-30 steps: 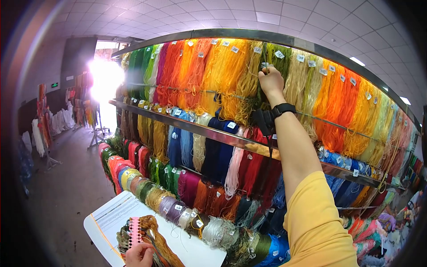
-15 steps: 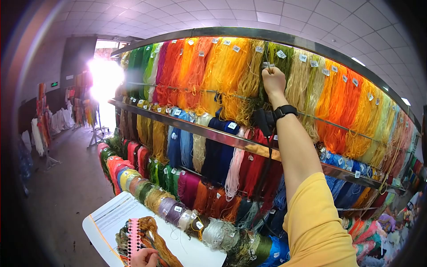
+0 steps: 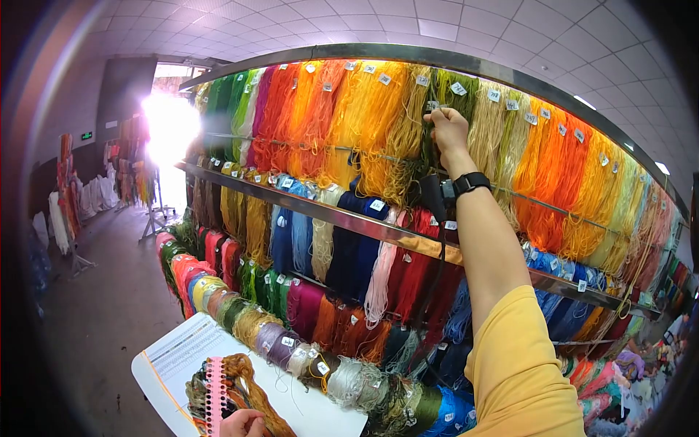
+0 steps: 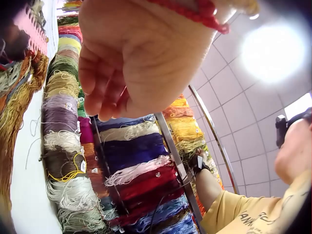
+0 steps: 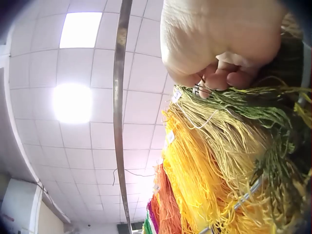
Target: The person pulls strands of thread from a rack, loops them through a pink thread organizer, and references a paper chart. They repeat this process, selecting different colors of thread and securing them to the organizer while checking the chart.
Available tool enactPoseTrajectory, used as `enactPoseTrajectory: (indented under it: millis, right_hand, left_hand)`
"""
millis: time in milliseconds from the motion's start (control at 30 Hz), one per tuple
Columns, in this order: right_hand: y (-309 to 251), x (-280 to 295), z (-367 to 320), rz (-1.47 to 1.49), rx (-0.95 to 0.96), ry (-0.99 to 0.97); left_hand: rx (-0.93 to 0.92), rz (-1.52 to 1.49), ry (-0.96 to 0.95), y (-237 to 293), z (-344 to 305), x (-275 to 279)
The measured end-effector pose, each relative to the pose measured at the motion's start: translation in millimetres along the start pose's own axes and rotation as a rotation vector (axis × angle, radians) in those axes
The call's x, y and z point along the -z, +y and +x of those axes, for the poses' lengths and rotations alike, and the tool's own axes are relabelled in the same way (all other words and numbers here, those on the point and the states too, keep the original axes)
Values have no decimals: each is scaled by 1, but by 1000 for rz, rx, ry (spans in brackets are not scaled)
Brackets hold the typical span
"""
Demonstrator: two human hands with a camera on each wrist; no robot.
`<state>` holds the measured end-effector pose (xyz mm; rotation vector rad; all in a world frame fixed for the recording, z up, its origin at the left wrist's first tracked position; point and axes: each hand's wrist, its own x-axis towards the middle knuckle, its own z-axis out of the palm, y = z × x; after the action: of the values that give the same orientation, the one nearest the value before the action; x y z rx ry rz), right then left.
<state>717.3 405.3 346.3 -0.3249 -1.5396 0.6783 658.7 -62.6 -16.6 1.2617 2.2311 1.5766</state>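
In the head view my right hand (image 3: 448, 134) is raised to the top row, its fingertips at a small white tag on dark green thread. The right wrist view shows the curled fingers of my right hand (image 5: 222, 78) pinching dark green strands (image 5: 258, 111) by the tag. My left hand (image 3: 243, 423) is low, beside a pink punched card (image 3: 215, 397) with brown thread (image 3: 256, 393) on a white board (image 3: 156, 364). In the left wrist view my left hand (image 4: 141, 53) has loosely curled fingers, with nothing visible in them.
Metal rails (image 3: 328, 209) cross the rack between rows of tagged, coloured skeins. Thick thread bundles (image 3: 275, 342) lie along a lower bar beside the board. More thread stands (image 3: 69, 211) are at the far left, near a bright doorway. A dark cable hangs below my right wrist.
My right hand has shifted slightly at the green thread, its fingertips now close against the tag. My left hand has moved slightly right relative to the pink card, which has shifted a little left.
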Motion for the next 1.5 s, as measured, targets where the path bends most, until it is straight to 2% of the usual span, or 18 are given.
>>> enactPoseTrajectory:
  millis: [233, 333, 433, 567, 700, 800, 933, 967, 1067, 1133, 1167, 1200, 1267, 1333, 1400, 1433, 1467, 1500]
  right_hand:
    - [-9, 0, -6, 86, -168, -93]
    - [4, -1, 16, -413, -11, -79]
    - [-11, -8, -5, -764, 334, 64]
    - [-22, -19, -24, -981, 330, -117]
    - [-23, -30, -47, -1012, 406, -90]
    - [-34, -31, -73, -1049, 414, -129]
    - [-38, -42, -120, -1091, 477, -301]
    - [-36, -48, -134, -1043, 514, -320]
    - [-48, -73, -184, -1003, 620, -420]
    - [-53, -97, -226, -854, 687, -499]
    - [-57, -111, -249, -882, 729, -595]
    - [-75, -121, -280, -732, 793, -607]
    - [-105, -146, -341, -783, 695, -852]
    - [-119, -171, -417, -647, 695, -1062]
    - [-155, -170, -506, -350, 603, -1436]
    - [-164, -180, -561, -268, 697, -1611]
    - [-204, -175, -585, -118, 760, -1884]
    - [-231, -168, -604, 73, 691, -1901]
  left_hand:
    - [2, 10, -10, -6, -6, -1]
    - [1, -5, -15, -6, -10, 0]
    - [13, 0, -31, 0, -14, 3]
    - [4, 15, -30, 4, -22, 11]
    - [45, -13, -26, 11, -38, 22]
    - [90, -35, -26, -13, -52, 29]
    - [37, -73, -46, -18, -64, 57]
    - [-63, 4, -50, -24, -65, 68]
    - [86, 18, -94, -32, -79, 100]
    - [28, 34, -55, -54, -90, 117]
    - [61, -6, -49, -54, -93, 129]
    - [94, -42, -45, -55, -96, 142]
    - [84, -178, 113, -87, -101, 152]
    - [-26, -35, 219, -81, -98, 178]
    - [-68, -109, 295, -64, -97, 197]
    - [-90, -144, 336, -56, -98, 206]
    - [-86, -227, 247, -50, -101, 215]
    - [-79, -310, 159, -45, -106, 223]
